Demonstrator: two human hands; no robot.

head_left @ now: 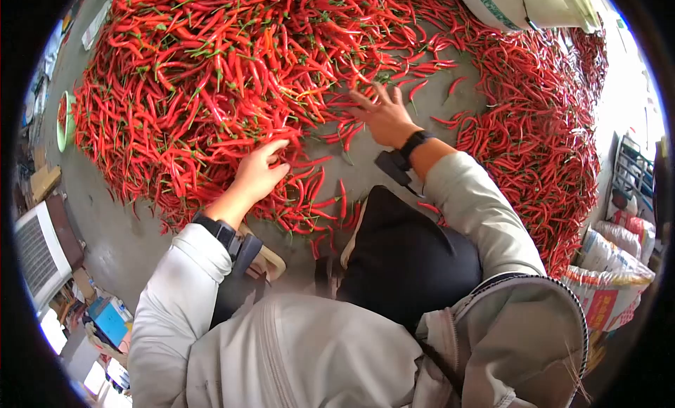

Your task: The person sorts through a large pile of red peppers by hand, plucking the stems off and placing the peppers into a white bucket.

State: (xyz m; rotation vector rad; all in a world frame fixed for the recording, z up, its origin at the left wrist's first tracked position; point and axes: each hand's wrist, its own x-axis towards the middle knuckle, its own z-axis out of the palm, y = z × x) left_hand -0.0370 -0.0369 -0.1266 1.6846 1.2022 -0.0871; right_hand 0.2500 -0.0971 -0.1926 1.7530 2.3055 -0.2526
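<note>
A large heap of red chilli peppers (204, 78) with green stems spreads over the floor in front of me. My left hand (259, 172) is over the near right edge of this heap, thumb and index finger apart, with no pepper visible in it. Some of its other fingers are hidden. My right hand (387, 116) is farther forward, its fingers spread above the grey floor (365, 158) at the heap's right edge. Close to its fingertips are loose chillies and a small green leafy bit (382, 78). Both wrists carry black straps with small devices.
A second pile of chillies (534, 127) lies to the right. A white bucket (524, 6) leans at the top right, and a green-rimmed container (65, 121) stands at the left. Printed sacks (608, 288) are at the lower right. A grey-white grilled appliance (42, 253) sits at the left.
</note>
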